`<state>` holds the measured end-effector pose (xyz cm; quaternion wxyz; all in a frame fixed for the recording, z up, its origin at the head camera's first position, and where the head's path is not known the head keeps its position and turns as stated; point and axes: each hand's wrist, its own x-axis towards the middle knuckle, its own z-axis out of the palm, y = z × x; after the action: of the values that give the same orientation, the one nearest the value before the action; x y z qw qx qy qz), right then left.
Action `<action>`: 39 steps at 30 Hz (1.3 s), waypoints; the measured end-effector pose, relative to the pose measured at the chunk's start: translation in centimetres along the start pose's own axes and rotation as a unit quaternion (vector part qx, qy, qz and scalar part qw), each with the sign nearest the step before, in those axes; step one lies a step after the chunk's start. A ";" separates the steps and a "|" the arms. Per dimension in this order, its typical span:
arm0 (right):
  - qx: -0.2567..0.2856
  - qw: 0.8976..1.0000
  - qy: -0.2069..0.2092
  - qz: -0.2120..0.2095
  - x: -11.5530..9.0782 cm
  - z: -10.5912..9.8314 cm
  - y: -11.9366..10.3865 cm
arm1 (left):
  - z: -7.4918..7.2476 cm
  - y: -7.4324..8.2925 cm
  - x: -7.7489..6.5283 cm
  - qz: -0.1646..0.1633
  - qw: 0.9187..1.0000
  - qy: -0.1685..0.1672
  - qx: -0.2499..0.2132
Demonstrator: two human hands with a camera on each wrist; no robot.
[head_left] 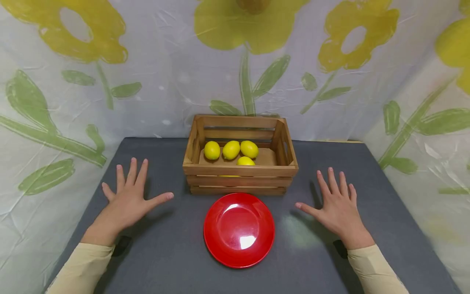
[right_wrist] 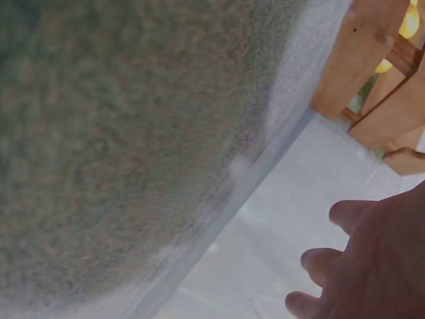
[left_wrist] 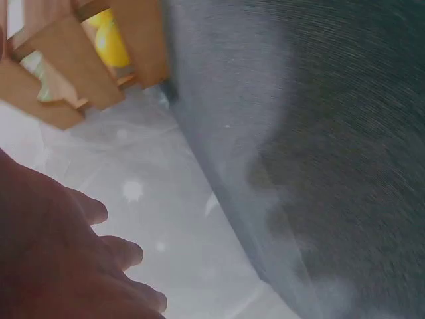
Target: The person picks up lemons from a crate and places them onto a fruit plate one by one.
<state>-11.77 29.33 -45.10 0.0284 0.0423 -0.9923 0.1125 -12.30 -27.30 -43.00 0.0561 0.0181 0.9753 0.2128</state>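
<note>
Fingers spread, my left hand [head_left: 128,202] hovers over the left part of the table and holds nothing. On the other side my right hand [head_left: 338,208] is likewise spread, with nothing in it. Between them lies a round red plate [head_left: 235,230], bare and shiny. Just behind the plate stands a slatted wooden crate [head_left: 240,181]. Several yellow lemons show inside it, among them a lemon [head_left: 212,150] at the left and a lemon [head_left: 249,149] further right. The front slats partly hide the lower ones. Both wrist views catch the crate's side, with a lemon [left_wrist: 111,43] through the slats.
A dark grey table [head_left: 158,253] carries everything. Behind it and at both sides hangs a pale sheet [head_left: 165,90] printed with yellow flowers and green leaves. The crate's back stands close to this sheet at the table's far edge.
</note>
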 end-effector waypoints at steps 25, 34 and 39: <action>0.047 0.996 0.038 -0.062 2.2 -4.7 -3.3 | 0.6 7.7 5.7 0.048 0.844 -0.079 -0.528; 0.067 0.991 0.039 -0.110 4.4 -10.1 -8.6 | 2.9 8.1 7.0 0.022 0.835 -0.088 -0.543; 0.048 0.991 -0.040 -0.117 7.0 -12.6 -11.8 | 3.3 7.7 7.2 0.006 0.842 -0.082 -0.533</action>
<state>-17.08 20.17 -29.75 0.0000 0.1636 -0.9744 0.1542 -18.94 -18.45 -43.50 0.1354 0.0090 0.7036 0.6975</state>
